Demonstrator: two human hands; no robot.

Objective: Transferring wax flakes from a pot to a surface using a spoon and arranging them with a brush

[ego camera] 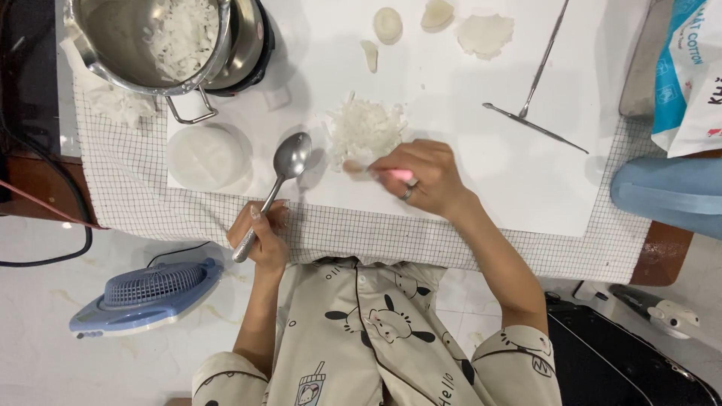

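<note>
My left hand grips the handle of a metal spoon, whose bowl hovers over the white sheet beside a small pile of white flakes. My right hand is closed around a thin pink-handled tool, and its tip touches the near edge of the flake pile. A ring sits on one finger of that hand.
A steel pot with white flakes stands at the back left. A round white block lies left of the spoon. White lumps and a T-shaped metal tool lie farther back. A blue fan sits on the floor.
</note>
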